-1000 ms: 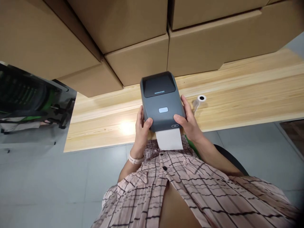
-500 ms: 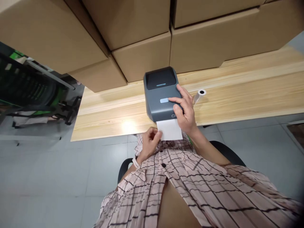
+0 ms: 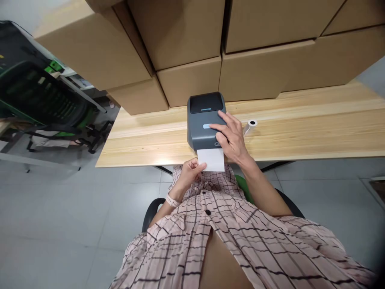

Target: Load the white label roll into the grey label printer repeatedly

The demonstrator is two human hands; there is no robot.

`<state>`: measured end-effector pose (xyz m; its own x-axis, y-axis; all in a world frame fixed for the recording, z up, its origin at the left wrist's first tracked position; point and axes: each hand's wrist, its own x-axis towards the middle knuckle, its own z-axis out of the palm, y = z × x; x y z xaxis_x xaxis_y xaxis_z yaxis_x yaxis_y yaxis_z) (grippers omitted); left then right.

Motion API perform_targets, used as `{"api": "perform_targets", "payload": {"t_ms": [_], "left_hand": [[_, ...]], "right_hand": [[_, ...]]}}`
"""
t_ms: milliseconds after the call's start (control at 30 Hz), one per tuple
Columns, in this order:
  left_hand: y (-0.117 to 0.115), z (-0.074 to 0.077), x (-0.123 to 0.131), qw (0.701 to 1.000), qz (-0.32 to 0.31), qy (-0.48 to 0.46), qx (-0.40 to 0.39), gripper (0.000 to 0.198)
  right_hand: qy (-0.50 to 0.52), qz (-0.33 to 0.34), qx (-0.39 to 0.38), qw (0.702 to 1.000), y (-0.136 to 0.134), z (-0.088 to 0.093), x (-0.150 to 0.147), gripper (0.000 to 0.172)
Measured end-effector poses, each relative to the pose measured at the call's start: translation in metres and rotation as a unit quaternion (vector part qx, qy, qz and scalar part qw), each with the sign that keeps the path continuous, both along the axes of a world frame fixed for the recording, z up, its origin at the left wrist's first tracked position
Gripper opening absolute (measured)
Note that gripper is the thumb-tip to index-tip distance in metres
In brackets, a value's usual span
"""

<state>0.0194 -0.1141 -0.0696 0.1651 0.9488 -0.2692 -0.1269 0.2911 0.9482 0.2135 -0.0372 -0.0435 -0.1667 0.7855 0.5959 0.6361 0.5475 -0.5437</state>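
A dark grey label printer (image 3: pixel 198 138) sits near the front edge of the wooden table. White label paper (image 3: pixel 214 161) sticks out of its front slot, over the table edge. My left hand (image 3: pixel 191 170) pinches the left side of this paper between thumb and fingers. On the printer's right side lies my right hand (image 3: pixel 233 136), fingers spread, one fingertip at the light blue button (image 3: pixel 207 126) on the lid. A white paper roll (image 3: pixel 249 127) with a dark core stands just right of that hand.
Cardboard boxes (image 3: pixel 189 82) are stacked along the back of the wooden table (image 3: pixel 144 140), close behind the printer. An office chair (image 3: pixel 45 96) is off to the left. Grey tiled floor (image 3: pixel 54 216) lies below.
The view has shifted, with more of the boxes and chair showing. My left hand still grips the paper, its thumb flatter on it. My right hand stays on the printer.
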Motion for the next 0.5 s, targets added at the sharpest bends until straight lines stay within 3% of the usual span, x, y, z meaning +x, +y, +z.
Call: {"api": "perform_targets", "payload": {"t_ms": [100,233,500], "left_hand": [[-0.004,-0.007,-0.001,0.999,0.024,0.028,0.027,0.064],[-0.007,-0.001,-0.008,0.992,0.08,0.054,0.079,0.059],[0.003,0.018,-0.032,0.968,0.168,0.093,0.16,0.042]], "right_hand": [[-0.058,0.009,0.007,0.998,0.001,0.014,0.007,0.056],[-0.107,0.033,0.035,0.993,0.007,0.031,0.01,0.054],[-0.138,0.103,0.023,0.985,0.025,0.031,0.013,0.056]]}}
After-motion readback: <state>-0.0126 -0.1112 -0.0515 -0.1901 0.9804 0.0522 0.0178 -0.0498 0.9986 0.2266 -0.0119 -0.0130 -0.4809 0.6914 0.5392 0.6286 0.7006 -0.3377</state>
